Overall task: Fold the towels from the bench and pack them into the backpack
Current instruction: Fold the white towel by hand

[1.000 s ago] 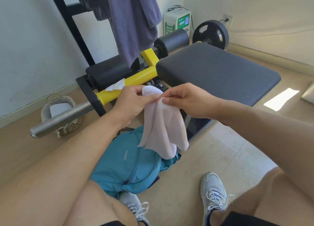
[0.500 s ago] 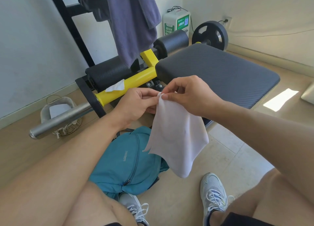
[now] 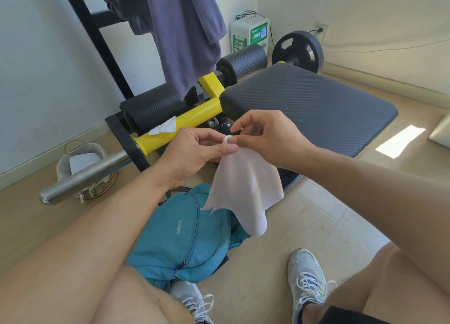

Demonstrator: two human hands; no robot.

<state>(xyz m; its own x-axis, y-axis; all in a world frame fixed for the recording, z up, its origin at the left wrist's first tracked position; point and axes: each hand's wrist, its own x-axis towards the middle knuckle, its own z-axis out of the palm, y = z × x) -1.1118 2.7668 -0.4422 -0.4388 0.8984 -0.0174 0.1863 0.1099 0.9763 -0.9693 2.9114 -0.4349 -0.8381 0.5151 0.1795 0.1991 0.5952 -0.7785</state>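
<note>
Head view, looking down past both forearms. The left hand (image 3: 194,150) and the right hand (image 3: 265,138) are meeting in front of the bench pad (image 3: 316,104), their fingertips touching at one small bunched corner of a white towel (image 3: 243,189). Both hands are pinching that corner between thumb and fingers; the remaining fingers of the right hand are arching loosely above the pinch. The towel is hanging free below the hands, its lower edge drooping to a rounded point and partly overlapping the teal backpack (image 3: 185,238) in the frame. The backpack is lying on the floor between the person's legs, just ahead of the left shoe (image 3: 192,301), its curved zipper facing up; whether it is open cannot be told. The right shoe (image 3: 306,275) is resting on pale tile well apart from the bag. A second small white cloth (image 3: 163,128) is lying on the yellow bar (image 3: 180,126) of the bench frame, and a grey towel (image 3: 185,31) is hanging from the black rack above it. A wicker basket (image 3: 82,172) is standing near the wall behind a steel bar (image 3: 82,177). A weight plate (image 3: 298,50) is leaning by the far wall.
</note>
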